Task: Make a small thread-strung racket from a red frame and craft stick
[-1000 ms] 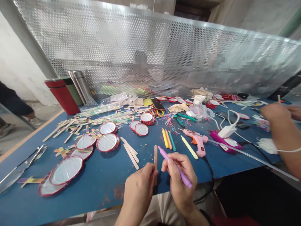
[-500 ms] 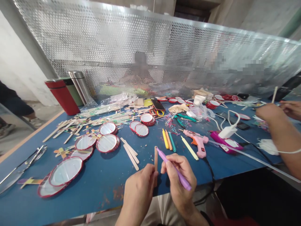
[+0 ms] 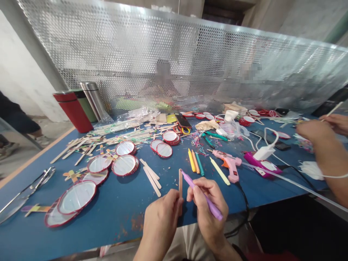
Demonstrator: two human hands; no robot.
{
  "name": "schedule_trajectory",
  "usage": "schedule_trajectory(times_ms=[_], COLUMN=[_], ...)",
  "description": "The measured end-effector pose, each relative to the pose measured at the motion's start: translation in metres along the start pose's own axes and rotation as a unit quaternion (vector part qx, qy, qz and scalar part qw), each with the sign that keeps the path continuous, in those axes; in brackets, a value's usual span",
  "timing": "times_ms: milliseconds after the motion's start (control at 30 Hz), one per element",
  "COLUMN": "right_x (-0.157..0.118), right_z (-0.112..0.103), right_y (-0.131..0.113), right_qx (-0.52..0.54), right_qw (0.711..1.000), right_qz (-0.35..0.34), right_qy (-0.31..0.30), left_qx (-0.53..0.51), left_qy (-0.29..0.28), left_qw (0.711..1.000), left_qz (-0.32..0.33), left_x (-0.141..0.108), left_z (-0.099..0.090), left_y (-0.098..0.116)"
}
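Note:
Near the table's front edge, my left hand [image 3: 162,217] is closed around the lower part of a wooden craft stick [image 3: 180,185], which stands up on edge. My right hand [image 3: 208,206] pinches a purple marker [image 3: 202,195] whose tip meets the stick near its top end. Left of the hands lie a few loose craft sticks [image 3: 151,177]. Beyond the marker are yellow, orange and teal markers [image 3: 195,162] side by side, and a pale yellow marker [image 3: 219,171] lies apart from them.
A pink glue gun [image 3: 230,163] with a black cord lies to the right. Several red-rimmed discs [image 3: 77,197] and scattered sticks cover the left. Bottles [image 3: 74,112] stand at the back left. Another person's arm [image 3: 326,148] reaches in at right.
My hands, the stick and the purple marker keep nearly the same pose. At the right, the other person's light stick has tilted over from upright.

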State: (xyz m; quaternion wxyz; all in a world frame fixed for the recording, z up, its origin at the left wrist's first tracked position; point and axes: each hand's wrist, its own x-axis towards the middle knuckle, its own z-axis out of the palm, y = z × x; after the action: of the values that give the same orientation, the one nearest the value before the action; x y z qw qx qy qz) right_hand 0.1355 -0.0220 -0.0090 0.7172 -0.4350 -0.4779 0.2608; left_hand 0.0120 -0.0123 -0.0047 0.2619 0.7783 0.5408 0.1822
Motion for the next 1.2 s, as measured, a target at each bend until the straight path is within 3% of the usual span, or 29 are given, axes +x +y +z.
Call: schedule_trajectory(times_ms=[267, 433, 600, 700, 933, 1067, 1200], right_x=[0.0003, -0.0002, 0.0006, 0.0005, 0.0011, 0.0015, 0.0011], right_z=[0.0007, 0.0003, 0.0013, 0.0009, 0.0008, 0.0012, 0.002], right_y=[-0.0007, -0.0003, -0.0016, -0.0024, -0.0034, -0.0032, -0.0037], right_qx=[-0.011, -0.014, -0.015, -0.007, -0.012, -0.015, -0.014], right_qw=[1.0, 1.0, 1.0, 1.0, 1.0, 1.0, 0.999], right_qz=[0.001, 0.002, 0.002, 0.003, 0.009, 0.008, 0.025], right_qy=[0.019, -0.009, 0.017, -0.005, 0.012, -0.011, 0.026], left_qx=[-0.003, -0.005, 0.0, 0.0, -0.015, -0.011, -0.009], left_qy=[0.011, 0.003, -0.01, -0.012, 0.002, 0.016, 0.024], left_qw=[1.0, 1.0, 1.0, 1.0, 1.0, 1.0, 0.999], left_qz=[0.011, -0.005, -0.019, -0.016, -0.009, 0.004, 0.018], left_x=[-0.0008, -0.0007, -0.0009, -0.0006, -0.0013, -0.0023, -0.0026], left_z=[0.0015, -0.0003, -0.0007, -0.0008, 0.0003, 0.0007, 0.0016], left_y=[-0.0021, 0.0015, 0.0034, 0.0033, 0.0018, 0.0009, -0.0015])
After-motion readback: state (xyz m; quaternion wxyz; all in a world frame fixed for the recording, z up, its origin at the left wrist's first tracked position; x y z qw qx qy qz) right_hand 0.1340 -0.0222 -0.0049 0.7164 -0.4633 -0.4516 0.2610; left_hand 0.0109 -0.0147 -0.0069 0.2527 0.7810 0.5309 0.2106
